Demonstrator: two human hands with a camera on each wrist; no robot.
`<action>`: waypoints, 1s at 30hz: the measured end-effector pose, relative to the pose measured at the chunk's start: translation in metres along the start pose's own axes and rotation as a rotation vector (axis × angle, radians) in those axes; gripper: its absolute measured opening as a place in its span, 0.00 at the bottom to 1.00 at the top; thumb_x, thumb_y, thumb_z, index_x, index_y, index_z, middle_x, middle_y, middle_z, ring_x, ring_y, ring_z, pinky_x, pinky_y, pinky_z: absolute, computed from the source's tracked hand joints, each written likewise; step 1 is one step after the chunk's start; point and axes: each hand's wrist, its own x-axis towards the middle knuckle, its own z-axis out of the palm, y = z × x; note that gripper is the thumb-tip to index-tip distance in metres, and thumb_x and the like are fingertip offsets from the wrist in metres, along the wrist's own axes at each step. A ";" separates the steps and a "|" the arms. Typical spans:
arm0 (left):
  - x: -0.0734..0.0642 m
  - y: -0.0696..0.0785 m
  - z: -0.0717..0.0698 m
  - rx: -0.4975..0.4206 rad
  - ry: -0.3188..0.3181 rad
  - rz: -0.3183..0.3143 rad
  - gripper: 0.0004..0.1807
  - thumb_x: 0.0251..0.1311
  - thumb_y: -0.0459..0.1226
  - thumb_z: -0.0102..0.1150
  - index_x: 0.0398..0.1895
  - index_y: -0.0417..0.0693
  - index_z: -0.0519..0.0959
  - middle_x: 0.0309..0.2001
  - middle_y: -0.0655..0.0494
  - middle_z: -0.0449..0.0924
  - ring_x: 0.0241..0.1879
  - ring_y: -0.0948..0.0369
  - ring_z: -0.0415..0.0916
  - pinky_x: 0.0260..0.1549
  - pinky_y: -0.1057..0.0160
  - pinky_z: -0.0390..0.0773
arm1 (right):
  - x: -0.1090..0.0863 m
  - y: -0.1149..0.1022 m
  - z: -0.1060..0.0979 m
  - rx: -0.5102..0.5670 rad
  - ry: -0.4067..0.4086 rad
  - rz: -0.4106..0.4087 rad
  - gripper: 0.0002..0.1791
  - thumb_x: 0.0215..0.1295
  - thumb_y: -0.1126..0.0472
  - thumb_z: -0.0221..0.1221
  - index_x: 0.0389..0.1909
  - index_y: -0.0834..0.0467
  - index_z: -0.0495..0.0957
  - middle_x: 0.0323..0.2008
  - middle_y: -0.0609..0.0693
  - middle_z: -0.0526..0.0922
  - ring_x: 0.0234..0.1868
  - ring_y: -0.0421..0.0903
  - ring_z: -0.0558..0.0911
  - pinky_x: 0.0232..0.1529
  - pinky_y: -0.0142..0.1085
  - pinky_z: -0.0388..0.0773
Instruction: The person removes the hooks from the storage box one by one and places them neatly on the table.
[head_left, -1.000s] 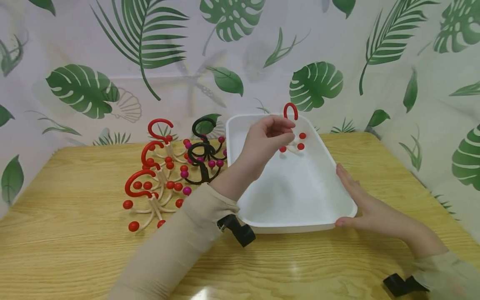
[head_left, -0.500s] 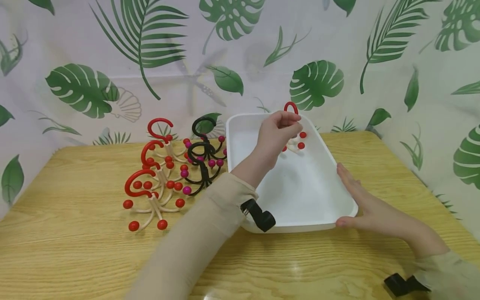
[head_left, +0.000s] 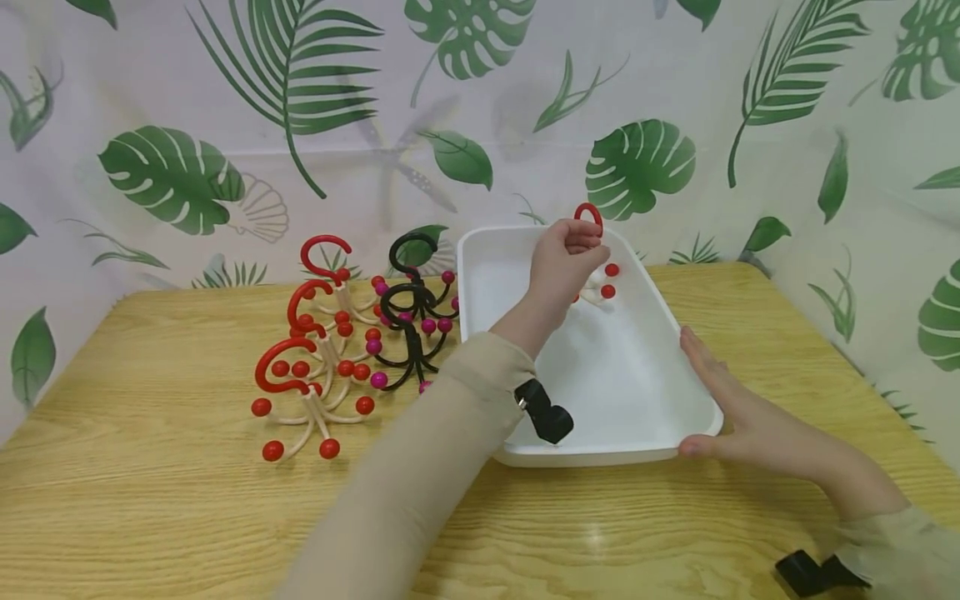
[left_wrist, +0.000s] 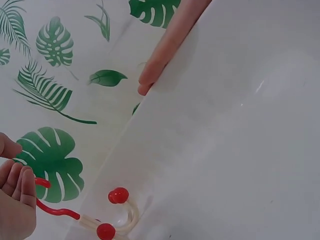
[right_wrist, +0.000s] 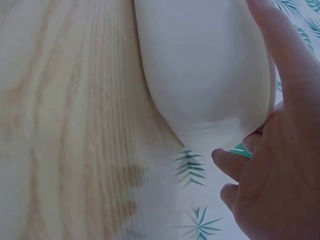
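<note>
A red-hooked hanger with beige, red-ball-tipped arms [head_left: 608, 292] stands at the back of the white tray [head_left: 615, 400]. My left hand [head_left: 562, 267] reaches over the tray with fingers loosely bent, right beside this hanger. In the left wrist view the hand [left_wrist: 17, 202] covers part of the red hook [left_wrist: 60, 212]; thumb and fingers stand apart, and contact with the hook is hidden. At the tray's near right corner, my right hand [head_left: 738, 417] rests with spread, fairly straight fingers along the outer side and rim.
Left of the tray, several red-hooked hangers [head_left: 311, 408] stand on the wooden table [head_left: 150, 500]. Black hangers with magenta ball tips [head_left: 412, 350] stand between them and the tray, one partly behind my left sleeve. A leaf-printed cloth [head_left: 525, 108] rises behind the table.
My left hand has moved right and slightly up, closer to the hanger's hook. That hanger stays in its spot in the tray, and my right hand keeps its place on the tray.
</note>
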 end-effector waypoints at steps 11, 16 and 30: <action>0.013 -0.014 0.005 0.121 -0.040 0.043 0.26 0.57 0.31 0.64 0.59 0.47 0.69 0.56 0.54 0.72 0.54 0.62 0.69 0.52 0.71 0.72 | 0.000 0.003 -0.001 -0.039 0.003 -0.023 0.66 0.52 0.58 0.71 0.75 0.46 0.27 0.75 0.53 0.27 0.73 0.61 0.33 0.66 0.27 0.28; 0.016 -0.016 0.003 0.121 -0.147 0.052 0.31 0.57 0.30 0.63 0.64 0.52 0.67 0.63 0.59 0.66 0.63 0.59 0.63 0.61 0.65 0.65 | -0.001 0.003 -0.001 -0.037 0.004 -0.024 0.66 0.51 0.58 0.71 0.75 0.46 0.27 0.75 0.53 0.27 0.73 0.61 0.34 0.67 0.28 0.27; 0.024 -0.019 0.002 0.183 -0.276 -0.003 0.32 0.56 0.31 0.63 0.65 0.54 0.67 0.63 0.57 0.67 0.63 0.56 0.63 0.56 0.64 0.70 | -0.001 0.004 0.000 -0.059 0.001 -0.033 0.66 0.52 0.56 0.71 0.75 0.47 0.27 0.75 0.52 0.26 0.73 0.61 0.33 0.69 0.35 0.26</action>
